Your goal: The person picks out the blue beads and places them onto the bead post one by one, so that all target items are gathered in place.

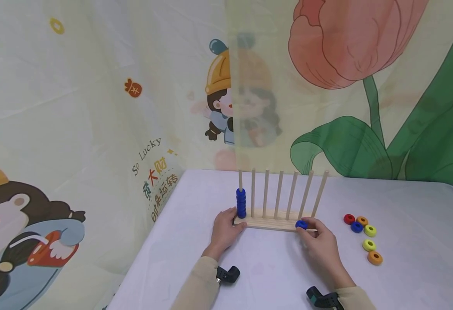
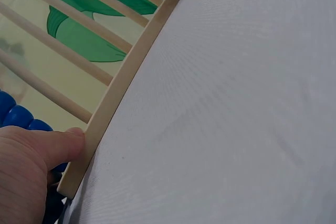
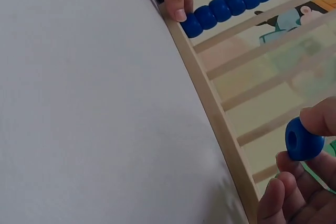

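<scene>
A wooden peg rack (image 1: 269,222) with several upright pegs stands on the table. Several blue beads (image 1: 241,203) are stacked on its leftmost peg. My left hand (image 1: 224,229) grips the left end of the base, the thumb (image 2: 65,145) lying along its front edge. Between thumb and fingers, my right hand (image 1: 322,244) pinches a single blue bead (image 3: 304,139) in front of the rack's right end. The bead's hole faces sideways in the right wrist view, and it is off the pegs. The other pegs carry no beads.
To the right of the rack lie several loose beads: a red bead (image 1: 349,219), a blue bead (image 1: 356,227), an orange bead (image 1: 375,258) and a yellow bead (image 1: 369,245) among them. A printed curtain (image 1: 257,86) hangs behind the white table (image 1: 272,267).
</scene>
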The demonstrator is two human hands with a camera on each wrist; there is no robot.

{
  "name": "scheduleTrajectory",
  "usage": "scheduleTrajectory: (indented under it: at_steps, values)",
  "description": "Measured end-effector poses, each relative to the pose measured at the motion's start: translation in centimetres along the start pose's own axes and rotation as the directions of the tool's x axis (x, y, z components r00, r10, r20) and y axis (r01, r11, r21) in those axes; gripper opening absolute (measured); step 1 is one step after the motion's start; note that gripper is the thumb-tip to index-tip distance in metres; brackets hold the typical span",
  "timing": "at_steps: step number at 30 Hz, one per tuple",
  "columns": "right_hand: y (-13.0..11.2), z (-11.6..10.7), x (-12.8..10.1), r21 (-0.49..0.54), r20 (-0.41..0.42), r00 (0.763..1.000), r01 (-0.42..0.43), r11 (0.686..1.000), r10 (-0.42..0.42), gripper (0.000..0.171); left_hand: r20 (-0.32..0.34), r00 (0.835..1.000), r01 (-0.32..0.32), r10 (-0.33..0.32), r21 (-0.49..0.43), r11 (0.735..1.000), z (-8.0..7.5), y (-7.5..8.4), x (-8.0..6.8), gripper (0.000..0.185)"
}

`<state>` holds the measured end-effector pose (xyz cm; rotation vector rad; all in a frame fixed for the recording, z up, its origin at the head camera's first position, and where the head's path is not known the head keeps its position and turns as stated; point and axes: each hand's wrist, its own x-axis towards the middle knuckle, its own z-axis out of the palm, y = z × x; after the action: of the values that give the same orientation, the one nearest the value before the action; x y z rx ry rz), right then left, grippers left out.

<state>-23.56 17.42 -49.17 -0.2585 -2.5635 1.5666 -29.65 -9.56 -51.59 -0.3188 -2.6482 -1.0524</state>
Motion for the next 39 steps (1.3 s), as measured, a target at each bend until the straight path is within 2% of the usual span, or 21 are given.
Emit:
scheduleTrajectory:
  at_steps: [8, 16, 20, 27, 30, 36, 39]
  values:
    - [-1.0, 1.8, -0.3, 0.04, 0.02, 0.994, 0.103, 0.994, -0.104, 0.034, 0.007, 1.0, 0.016, -0.016, -0.011, 1.0, 0.0, -0.1, 0.0, 0.056]
    - [-3.7, 2.6, 0.2, 0.004, 0.032, 0.972, 0.232, 0.973, -0.232, 0.031, 0.002, 1.0, 0.005, -0.005, 0.012, 1.0, 0.3, 0.0, 0.0, 0.055]
    - [-5.8, 2.8, 0.6, 0.014, 0.04, 0.95, 0.309, 0.951, -0.31, 0.033, -0.005, 1.0, -0.007, 0.007, 0.006, 1.0, 0.3, 0.0, 0.0, 0.056]
    - [-9.2, 3.2, 1.2, 0.037, 0.011, 0.897, 0.442, 0.897, -0.442, 0.033, -0.007, 1.0, 0.002, -0.002, 0.014, 1.0, 0.3, -0.4, 0.1, 0.056]
    - [-10.2, 3.4, 1.5, 0.043, -0.004, 0.88, 0.475, 0.879, -0.476, 0.033, -0.017, 1.0, -0.017, 0.017, 0.017, 1.0, 0.3, -0.6, 0.2, 0.056]
    - [-12.2, 3.4, 1.9, 0.051, -0.018, 0.845, 0.535, 0.844, -0.534, 0.035, 0.0, 1.0, 0.01, -0.01, -0.006, 1.0, 0.2, -0.4, 0.0, 0.056]
    - [-13.2, 3.3, 2.2, 0.043, -0.026, 0.821, 0.571, 0.82, -0.57, 0.035, -0.005, 1.0, 0.003, -0.003, -0.011, 1.0, 0.3, -0.3, 0.0, 0.056]
